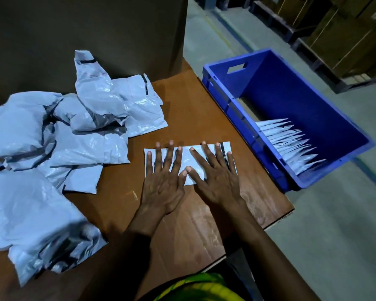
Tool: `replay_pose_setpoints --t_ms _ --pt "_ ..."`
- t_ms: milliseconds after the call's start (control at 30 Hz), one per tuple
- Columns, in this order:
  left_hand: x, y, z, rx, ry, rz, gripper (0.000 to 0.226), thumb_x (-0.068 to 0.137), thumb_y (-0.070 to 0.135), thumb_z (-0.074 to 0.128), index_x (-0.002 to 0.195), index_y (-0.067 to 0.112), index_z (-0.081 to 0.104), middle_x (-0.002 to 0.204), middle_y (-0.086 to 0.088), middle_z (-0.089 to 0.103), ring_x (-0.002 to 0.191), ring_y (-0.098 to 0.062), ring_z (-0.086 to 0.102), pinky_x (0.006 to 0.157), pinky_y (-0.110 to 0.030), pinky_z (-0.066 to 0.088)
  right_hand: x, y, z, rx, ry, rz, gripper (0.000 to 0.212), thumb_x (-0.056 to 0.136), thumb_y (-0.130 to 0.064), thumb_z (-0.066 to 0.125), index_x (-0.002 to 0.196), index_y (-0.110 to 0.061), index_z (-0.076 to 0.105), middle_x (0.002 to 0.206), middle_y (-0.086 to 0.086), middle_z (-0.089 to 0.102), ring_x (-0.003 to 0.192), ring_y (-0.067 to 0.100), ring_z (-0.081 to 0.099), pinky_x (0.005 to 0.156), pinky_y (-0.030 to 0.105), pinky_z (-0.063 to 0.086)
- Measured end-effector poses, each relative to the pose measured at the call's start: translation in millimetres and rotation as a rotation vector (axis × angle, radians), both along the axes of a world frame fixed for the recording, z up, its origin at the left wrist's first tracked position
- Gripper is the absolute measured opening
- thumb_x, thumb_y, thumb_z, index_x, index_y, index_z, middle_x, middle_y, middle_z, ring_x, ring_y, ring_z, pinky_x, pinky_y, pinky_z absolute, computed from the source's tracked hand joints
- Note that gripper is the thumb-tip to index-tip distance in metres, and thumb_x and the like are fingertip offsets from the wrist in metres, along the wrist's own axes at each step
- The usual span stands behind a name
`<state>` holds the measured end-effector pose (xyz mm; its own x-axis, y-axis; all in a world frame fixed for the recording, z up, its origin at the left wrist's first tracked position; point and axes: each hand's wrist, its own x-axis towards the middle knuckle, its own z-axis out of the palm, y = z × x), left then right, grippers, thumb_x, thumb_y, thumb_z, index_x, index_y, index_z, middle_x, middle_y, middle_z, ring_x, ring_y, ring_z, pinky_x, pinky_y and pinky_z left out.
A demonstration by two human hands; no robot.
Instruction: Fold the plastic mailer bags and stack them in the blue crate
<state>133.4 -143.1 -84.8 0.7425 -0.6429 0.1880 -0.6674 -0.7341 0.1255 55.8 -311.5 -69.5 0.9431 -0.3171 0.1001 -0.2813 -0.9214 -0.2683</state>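
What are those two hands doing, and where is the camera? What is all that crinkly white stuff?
The camera sits on a person's head and looks down, so you see their own arms. The left hand and right hand lie flat with fingers spread, pressing a folded bag onto the brown table. Neither hand grips anything. The crumpled heap on the left is plastic mailing bags not yet folded. Beside the table, on the right, is a blue crate with finished bags lined up inside.
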Motion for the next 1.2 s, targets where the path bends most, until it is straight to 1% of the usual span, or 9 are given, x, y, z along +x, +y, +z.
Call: replay_pose_setpoints --t_ms 300,467,600,700,767,833,967,1067,1200 --pt "12.0 -5.7 -13.7 -0.008 0.075 0.009 0.064 0.111 0.051 0.006 0.165 0.02 0.021 0.173 -0.007 0.01 0.159 -0.04 0.002 0.125 -0.064 0.011 9.3 -3.5 -6.3 -0.03 0.021 0.005 0.064 0.104 -0.07 0.023 0.163 -0.045 0.024 0.174 -0.009 0.012 0.162 0.023 -0.005 0.129 0.053 0.004" --pt "4.6 -3.6 -13.6 -0.025 0.071 0.038 0.062 0.11 0.051 0.018 0.166 0.024 0.018 0.174 -0.004 0.007 0.159 -0.038 -0.003 0.127 -0.062 0.003 3.5 -6.1 -4.3 -0.036 0.059 0.041 0.064 0.104 -0.07 0.024 0.163 -0.047 0.018 0.175 -0.011 0.004 0.161 0.021 -0.015 0.129 0.051 -0.003" --pt "4.0 -1.8 -10.8 -0.045 0.103 0.03 0.062 0.109 0.051 0.016 0.166 0.026 0.018 0.174 -0.002 0.006 0.16 -0.036 -0.003 0.126 -0.061 0.002 3.5 -12.5 10.6 0.142 0.101 0.116 0.069 0.102 -0.074 0.032 0.163 -0.048 0.016 0.174 -0.016 -0.005 0.158 0.012 -0.021 0.128 0.048 -0.008" --pt "0.1 1.5 -1.3 -0.146 0.137 0.023 0.059 0.11 0.047 0.023 0.164 0.024 0.026 0.174 -0.002 0.012 0.161 -0.029 -0.002 0.129 -0.053 -0.001 -14.4 -27.0 22.8 0.457 -0.093 0.198 0.077 0.091 -0.063 0.07 0.158 -0.036 0.042 0.172 -0.015 0.017 0.16 0.006 0.002 0.13 0.033 0.0" --pt "-8.7 4.3 8.9 -0.287 0.169 0.038 0.052 0.11 0.041 0.034 0.157 0.019 0.044 0.17 -0.004 0.028 0.16 -0.025 0.008 0.13 -0.048 0.005 -29.8 -34.2 21.4 0.406 -0.212 0.214 0.068 0.083 -0.06 0.08 0.142 -0.029 0.064 0.161 -0.01 0.045 0.152 0.01 0.034 0.126 0.042 0.026" --pt "-19.1 5.6 17.7 -0.379 0.164 0.04 0.043 0.106 0.034 0.044 0.141 0.015 0.06 0.159 -0.007 0.045 0.156 -0.026 0.024 0.127 -0.051 0.018 -36.2 -37.5 17.9 0.26 -0.29 0.213 0.048 0.083 -0.053 0.083 0.119 -0.023 0.078 0.144 -0.006 0.063 0.137 0.014 0.053 0.11 0.049 0.044" --pt "-32.0 4.7 20.3 -0.361 0.19 0.002 0.034 0.093 0.031 0.06 0.123 0.017 0.067 0.15 -0.007 0.055 0.148 -0.028 0.038 0.119 -0.056 0.03 -31.0 -39.0 17.2 0.082 -0.343 0.343 0.01 0.094 -0.029 0.078 0.096 -0.019 0.081 0.124 -0.001 0.074 0.122 0.022 0.064 0.094 0.045 0.05" --pt "-29.5 10.0 19.1 -0.316 0.13 -0.012 0.037 0.088 0.029 0.074 0.122 0.017 0.068 0.143 -0.008 0.059 0.143 -0.032 0.045 0.116 -0.058 0.034 -23.4 -45.1 22.8 -0.023 -0.35 0.434 0.008 0.097 -0.019 0.073 0.1 -0.015 0.079 0.12 0.002 0.075 0.117 0.024 0.066 0.095 0.038 0.048" --pt "-12.4 13.7 38.7 -0.366 -0.08 0.0 0.037 0.08 -0.002 0.077 0.114 0.013 0.07 0.114 -0.01 0.065 0.117 -0.033 0.058 0.1 -0.047 0.042 -9.6 -54.7 49.3 -0.006 -0.435 0.447 0.017 0.102 -0.022 0.065 0.108 -0.012 0.077 0.117 0.003 0.074 0.113 0.023 0.066 0.095 0.036 0.047"
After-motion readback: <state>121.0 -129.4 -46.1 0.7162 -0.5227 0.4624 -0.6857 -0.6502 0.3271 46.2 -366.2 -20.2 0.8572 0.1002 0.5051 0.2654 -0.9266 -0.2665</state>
